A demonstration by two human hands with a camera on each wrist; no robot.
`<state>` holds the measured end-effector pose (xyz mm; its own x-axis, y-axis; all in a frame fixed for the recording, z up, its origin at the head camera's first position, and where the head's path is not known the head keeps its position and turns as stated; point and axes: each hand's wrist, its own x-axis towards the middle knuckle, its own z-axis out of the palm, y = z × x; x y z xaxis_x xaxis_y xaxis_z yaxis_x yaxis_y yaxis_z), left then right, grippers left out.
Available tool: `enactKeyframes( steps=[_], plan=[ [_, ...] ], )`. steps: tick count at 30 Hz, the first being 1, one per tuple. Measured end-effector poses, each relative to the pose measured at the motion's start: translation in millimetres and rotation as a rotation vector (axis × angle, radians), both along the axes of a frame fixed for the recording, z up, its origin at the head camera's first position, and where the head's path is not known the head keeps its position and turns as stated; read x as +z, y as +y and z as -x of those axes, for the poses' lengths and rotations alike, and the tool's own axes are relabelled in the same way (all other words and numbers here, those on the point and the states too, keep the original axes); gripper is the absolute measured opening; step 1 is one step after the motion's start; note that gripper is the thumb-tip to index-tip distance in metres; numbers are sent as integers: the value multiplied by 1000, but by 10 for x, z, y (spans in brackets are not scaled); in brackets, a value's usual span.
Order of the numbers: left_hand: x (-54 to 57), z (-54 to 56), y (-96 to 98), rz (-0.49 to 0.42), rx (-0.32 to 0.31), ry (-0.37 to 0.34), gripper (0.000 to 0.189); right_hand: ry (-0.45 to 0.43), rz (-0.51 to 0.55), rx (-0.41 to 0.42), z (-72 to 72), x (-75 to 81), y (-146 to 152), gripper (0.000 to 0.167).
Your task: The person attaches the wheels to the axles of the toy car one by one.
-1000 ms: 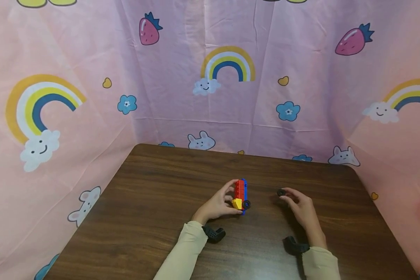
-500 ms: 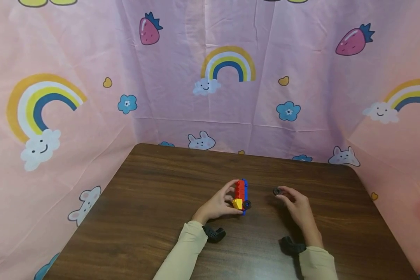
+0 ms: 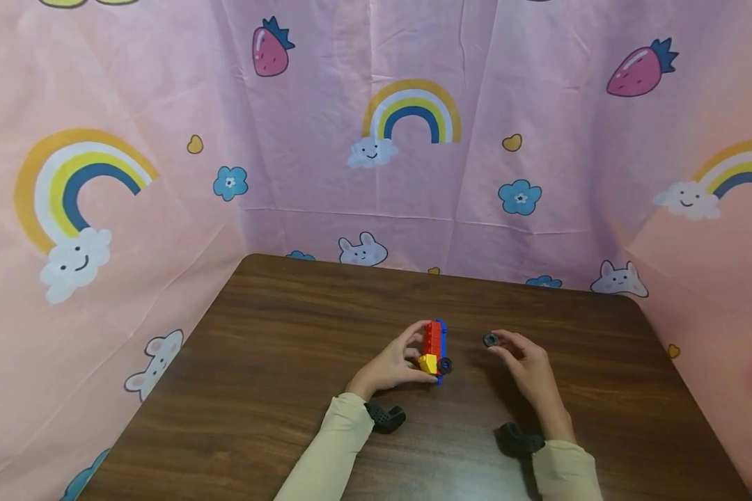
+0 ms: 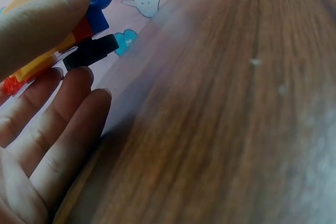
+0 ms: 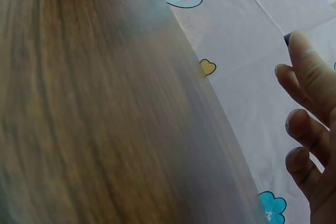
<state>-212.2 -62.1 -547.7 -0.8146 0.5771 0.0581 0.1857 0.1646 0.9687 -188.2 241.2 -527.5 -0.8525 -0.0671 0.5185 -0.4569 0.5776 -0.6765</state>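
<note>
My left hand [image 3: 390,367] grips a toy block truck [image 3: 433,339] on its side, fingers at one end and thumb at the other. The truck has red blocks, a yellow block and a blue base facing right. One black wheel [image 3: 445,366] sits on the base near the thumb end. In the left wrist view, the thumb crosses the truck [image 4: 97,20] above a black wheel [image 4: 90,53]. A short way to the right, my right hand [image 3: 529,367] pinches a loose black wheel [image 3: 491,339] between thumb and index finger; most of that wheel [image 5: 287,39] is hidden in the right wrist view.
Both hands are over a dark brown wooden table [image 3: 301,313]. A pink patterned cloth [image 3: 313,167] hangs behind it and along both sides. Black wrist devices [image 3: 386,418] sit at both cuffs.
My right hand has moved a little left toward the truck with the wheel, whose face now shows more. My left hand and the truck stay nearly still.
</note>
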Motion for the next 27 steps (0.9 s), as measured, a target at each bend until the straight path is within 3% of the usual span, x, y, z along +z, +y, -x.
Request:
enactKeyframes(
  steps=[20,27],
  plan=[
    [-19,-37,45,-17,-14,-13,99,53,44,57,-16,-16,-142,31],
    [4,-54,83,-35,-34,-15,98,46,19,41,-68,131,-255,32]
  ],
)
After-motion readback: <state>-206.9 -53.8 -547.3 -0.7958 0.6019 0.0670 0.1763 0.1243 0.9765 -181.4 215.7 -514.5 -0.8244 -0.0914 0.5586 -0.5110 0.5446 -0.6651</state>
